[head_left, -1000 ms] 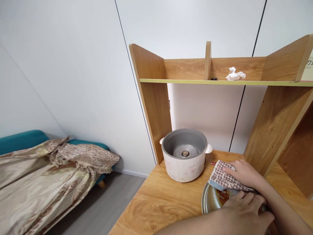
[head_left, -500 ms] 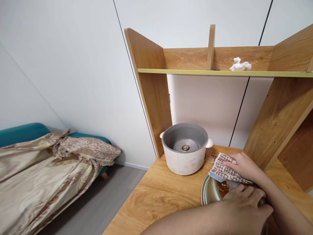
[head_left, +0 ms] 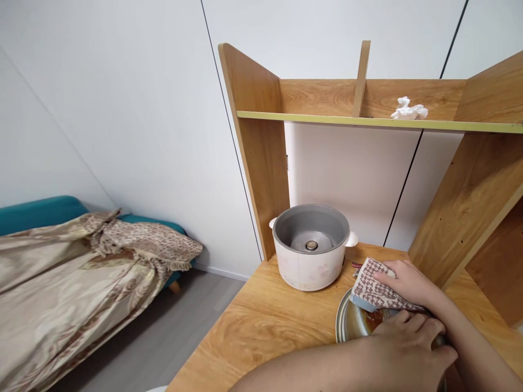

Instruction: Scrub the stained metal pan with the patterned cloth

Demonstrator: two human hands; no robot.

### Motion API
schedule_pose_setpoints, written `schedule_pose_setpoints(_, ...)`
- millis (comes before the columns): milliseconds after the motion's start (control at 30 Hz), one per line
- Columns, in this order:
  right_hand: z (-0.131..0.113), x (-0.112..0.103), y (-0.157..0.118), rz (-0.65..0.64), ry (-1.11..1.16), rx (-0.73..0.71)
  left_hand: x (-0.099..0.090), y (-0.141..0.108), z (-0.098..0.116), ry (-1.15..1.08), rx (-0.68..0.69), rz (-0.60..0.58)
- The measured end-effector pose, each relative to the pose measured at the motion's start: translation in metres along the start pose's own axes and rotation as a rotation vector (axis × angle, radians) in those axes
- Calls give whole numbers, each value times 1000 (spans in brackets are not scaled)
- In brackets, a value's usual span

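My right hand (head_left: 408, 282) is closed on a folded brown-and-white patterned cloth (head_left: 376, 284) with a light blue edge. The cloth lies against the far rim of a round, shiny metal piece (head_left: 346, 321) with ringed edges and a brown patch inside. My left hand (head_left: 412, 345) reaches across this metal piece from the left, its fingers curled down; what they grip is hidden under the hand. Left of the hands stands a white rice cooker body (head_left: 310, 269), its lid off and its grey inside showing.
The wooden desk (head_left: 241, 332) carries a raised shelf (head_left: 318, 117) with crumpled white tissue (head_left: 409, 109) on it. A small red-labelled item (head_left: 356, 265) lies beside the cooker. At left is a teal sofa (head_left: 44, 208) under a patterned cover (head_left: 61, 294).
The cloth and my right hand have shifted slightly toward me over the metal piece. My left hand stays in nearly the same place. The view has turned a little.
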State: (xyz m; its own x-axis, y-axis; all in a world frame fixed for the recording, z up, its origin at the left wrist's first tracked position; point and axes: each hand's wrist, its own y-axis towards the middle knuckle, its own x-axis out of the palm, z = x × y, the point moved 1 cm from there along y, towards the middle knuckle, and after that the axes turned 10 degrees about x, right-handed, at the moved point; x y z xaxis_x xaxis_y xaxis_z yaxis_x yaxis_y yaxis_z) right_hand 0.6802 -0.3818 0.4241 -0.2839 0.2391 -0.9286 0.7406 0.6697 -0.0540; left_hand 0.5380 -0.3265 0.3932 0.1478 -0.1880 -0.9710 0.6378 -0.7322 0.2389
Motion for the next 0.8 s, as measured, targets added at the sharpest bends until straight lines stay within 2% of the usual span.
schedule_pose_setpoints(100,0,1,0,-54,-12,15,-1,0,0,-1,0,-2)
schedule_pose_setpoints(300,-1,-2,0,57,-47,3,-5,-1,1,-26,-5,-9)
schedule_pose_setpoints(500,2,0,1,-27,-6,6,-17,-1,4,-69,-24,-37)
schedule_pose_setpoints(700,-2,-5,-2,51,-2,-4,-22,0,4,-121,-39,-62)
schedule_pose_setpoints(800,0,-2,-1,7,30,-15,-22,0,5,-124,-37,-79)
